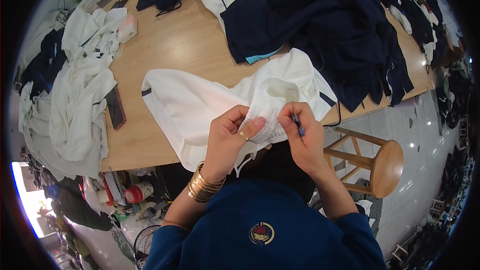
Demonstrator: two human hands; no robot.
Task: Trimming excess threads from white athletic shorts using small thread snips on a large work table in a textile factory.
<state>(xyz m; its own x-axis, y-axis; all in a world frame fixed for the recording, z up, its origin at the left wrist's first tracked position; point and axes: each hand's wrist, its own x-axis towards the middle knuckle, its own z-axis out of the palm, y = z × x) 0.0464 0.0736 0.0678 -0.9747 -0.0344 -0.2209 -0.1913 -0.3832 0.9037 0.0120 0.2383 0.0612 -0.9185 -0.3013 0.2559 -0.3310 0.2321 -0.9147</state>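
Note:
White shorts (185, 101) with dark stripes at the leg ends lie across the near edge of the table, their gathered elastic waistband (263, 106) raised toward me. My left hand (231, 132) is closed on the waistband's left side, thumb on top; it wears a ring and gold bangles. At the waistband's right side my right hand (306, 135) is closed, thumb and forefinger pinched at the fabric. A small dark blue tool (298, 124) sticks out from its curled fingers; most of it is hidden. White drawstring ends (243, 164) hang below the waistband.
The wooden table (165, 45) bears a pile of navy garments (330, 25) at the back right and white garments (82, 100) at the left. A phone (115, 108) lies beside the white ones. A wooden stool (386, 169) stands to my right.

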